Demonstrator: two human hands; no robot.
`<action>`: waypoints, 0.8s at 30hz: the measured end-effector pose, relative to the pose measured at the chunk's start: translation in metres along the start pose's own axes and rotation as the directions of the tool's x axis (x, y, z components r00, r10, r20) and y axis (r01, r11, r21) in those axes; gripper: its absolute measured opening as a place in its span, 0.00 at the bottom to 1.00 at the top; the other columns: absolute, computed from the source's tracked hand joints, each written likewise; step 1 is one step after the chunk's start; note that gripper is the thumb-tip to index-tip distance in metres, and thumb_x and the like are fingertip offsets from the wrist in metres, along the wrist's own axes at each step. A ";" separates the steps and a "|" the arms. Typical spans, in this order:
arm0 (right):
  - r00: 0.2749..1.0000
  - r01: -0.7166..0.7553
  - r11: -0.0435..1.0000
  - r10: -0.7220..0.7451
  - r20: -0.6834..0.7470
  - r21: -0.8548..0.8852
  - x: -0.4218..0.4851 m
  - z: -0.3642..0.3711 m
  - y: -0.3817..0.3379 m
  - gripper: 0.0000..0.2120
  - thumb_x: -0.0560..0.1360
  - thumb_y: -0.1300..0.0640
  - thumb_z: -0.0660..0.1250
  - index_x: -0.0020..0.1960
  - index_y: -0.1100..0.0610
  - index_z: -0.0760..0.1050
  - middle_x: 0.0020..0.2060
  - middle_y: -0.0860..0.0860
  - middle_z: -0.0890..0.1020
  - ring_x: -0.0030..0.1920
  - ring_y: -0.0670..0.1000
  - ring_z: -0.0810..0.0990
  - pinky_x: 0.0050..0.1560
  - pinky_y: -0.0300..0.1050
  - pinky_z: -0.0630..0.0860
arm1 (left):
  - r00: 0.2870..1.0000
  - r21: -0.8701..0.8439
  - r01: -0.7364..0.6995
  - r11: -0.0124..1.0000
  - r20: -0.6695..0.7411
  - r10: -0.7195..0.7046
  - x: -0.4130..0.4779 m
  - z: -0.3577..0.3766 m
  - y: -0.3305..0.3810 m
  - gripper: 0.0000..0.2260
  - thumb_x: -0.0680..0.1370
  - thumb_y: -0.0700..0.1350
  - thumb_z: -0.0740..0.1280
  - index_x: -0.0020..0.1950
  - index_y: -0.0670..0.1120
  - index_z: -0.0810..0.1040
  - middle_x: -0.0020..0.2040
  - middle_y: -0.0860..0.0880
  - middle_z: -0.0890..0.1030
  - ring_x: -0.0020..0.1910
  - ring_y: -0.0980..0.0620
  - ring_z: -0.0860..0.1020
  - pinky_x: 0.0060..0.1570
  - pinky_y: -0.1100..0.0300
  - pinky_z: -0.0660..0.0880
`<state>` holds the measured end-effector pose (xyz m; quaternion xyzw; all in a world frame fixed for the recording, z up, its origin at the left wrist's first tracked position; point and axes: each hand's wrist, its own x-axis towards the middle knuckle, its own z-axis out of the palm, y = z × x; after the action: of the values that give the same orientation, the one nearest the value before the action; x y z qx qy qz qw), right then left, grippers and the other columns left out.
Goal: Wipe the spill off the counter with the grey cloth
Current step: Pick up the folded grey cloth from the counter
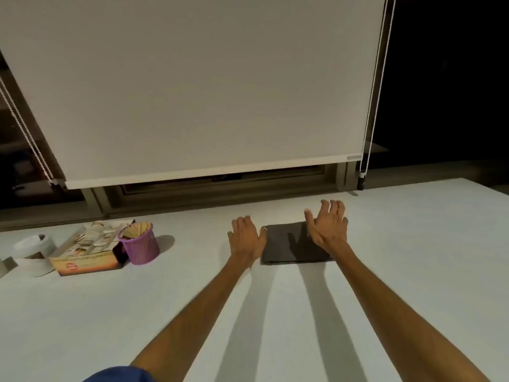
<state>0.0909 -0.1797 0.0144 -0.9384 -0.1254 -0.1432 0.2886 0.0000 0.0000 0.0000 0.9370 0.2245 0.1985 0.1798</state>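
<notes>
On the white counter (pixel 358 285), near its far edge, the fingers (pixel 334 209) of the right hand (pixel 329 228) are spread wide and lifted a little, and they hold nothing; the hand is over the right part of the grey cloth (pixel 289 244), but I cannot tell if the palm touches it. The left hand (pixel 245 238) lies flat just beside the left edge of the cloth, fingers together and stretched, the thumb touching the cloth corner; it also grips nothing. The cloth is folded into a flat dark rectangle and lies between the two hands. No spill can be made out on the surface. Both bare forearms reach straight forward from the bottom of the view and throw long shadows on the counter; a piece of blue sleeve (pixel 121 374) shows at the bottom edge. To the left, well apart from the cloth, a purple cup (pixel 140 245) holds wooden sticks (pixel 137 230), and it touches a flat printed box (pixel 88 252). Further left is a white tub (pixel 33 248). Nothing stands between the hands and the cloth. Behind the counter a pale roller blind (pixel 192 86) hangs down over a window, with a bead cord (pixel 376 86) at its right side.
</notes>
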 end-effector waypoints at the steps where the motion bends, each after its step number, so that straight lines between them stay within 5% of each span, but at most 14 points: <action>1: 0.999 -0.036 0.999 0.036 0.031 -0.015 -0.002 0.004 0.004 0.30 0.80 0.41 0.55 0.74 0.60 0.61 0.75 0.61 0.62 0.76 0.60 0.56 0.70 0.64 0.63 | 0.996 0.027 0.075 0.997 0.049 -0.077 0.000 0.007 0.001 0.26 0.79 0.59 0.56 0.68 0.41 0.69 0.67 0.41 0.70 0.67 0.42 0.67 0.65 0.44 0.67; 5: 0.971 -0.122 0.989 0.137 0.195 -0.085 -0.002 0.026 0.026 0.27 0.79 0.45 0.60 0.72 0.60 0.62 0.70 0.61 0.68 0.72 0.61 0.64 0.67 0.61 0.68 | 0.964 0.077 0.171 0.982 0.191 -0.183 0.000 0.033 0.000 0.28 0.78 0.62 0.55 0.62 0.40 0.75 0.68 0.40 0.69 0.70 0.41 0.63 0.68 0.41 0.62; 9: 0.961 -0.188 0.973 0.211 0.177 -0.134 0.001 0.040 0.038 0.27 0.79 0.44 0.59 0.70 0.62 0.65 0.66 0.62 0.73 0.67 0.62 0.70 0.66 0.58 0.68 | 0.927 0.011 0.255 0.967 0.281 -0.248 0.007 0.046 0.002 0.26 0.78 0.61 0.58 0.64 0.42 0.74 0.71 0.40 0.66 0.73 0.40 0.60 0.72 0.40 0.57; 15: 0.955 -0.204 0.973 0.222 0.196 -0.106 0.013 0.053 0.029 0.23 0.80 0.45 0.61 0.63 0.64 0.72 0.60 0.62 0.78 0.62 0.62 0.75 0.62 0.57 0.72 | 0.925 -0.179 0.306 0.935 0.288 -0.247 0.016 0.046 0.012 0.21 0.77 0.52 0.66 0.64 0.41 0.73 0.66 0.40 0.72 0.68 0.40 0.66 0.68 0.43 0.65; 20: 0.959 -0.254 0.967 0.248 0.140 0.023 0.011 0.056 0.022 0.16 0.80 0.51 0.63 0.57 0.64 0.76 0.53 0.61 0.82 0.54 0.62 0.81 0.52 0.52 0.77 | 0.945 -0.517 0.279 0.809 0.298 -0.135 0.013 0.039 0.013 0.09 0.77 0.37 0.64 0.55 0.44 0.69 0.60 0.39 0.76 0.55 0.43 0.77 0.55 0.52 0.76; 24: 0.961 -0.277 0.951 0.275 0.036 0.139 -0.002 0.044 0.011 0.17 0.81 0.50 0.62 0.57 0.63 0.77 0.53 0.61 0.82 0.54 0.62 0.81 0.54 0.53 0.77 | 0.963 -0.638 0.255 0.726 0.238 -0.129 0.001 0.032 0.015 0.09 0.77 0.39 0.66 0.52 0.46 0.67 0.58 0.40 0.76 0.51 0.47 0.76 0.54 0.53 0.77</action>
<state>0.1012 -0.1635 -0.0272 -0.9248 -0.0054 -0.0844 0.3710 0.0209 -0.0200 -0.0209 0.7971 0.2184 0.1611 0.5395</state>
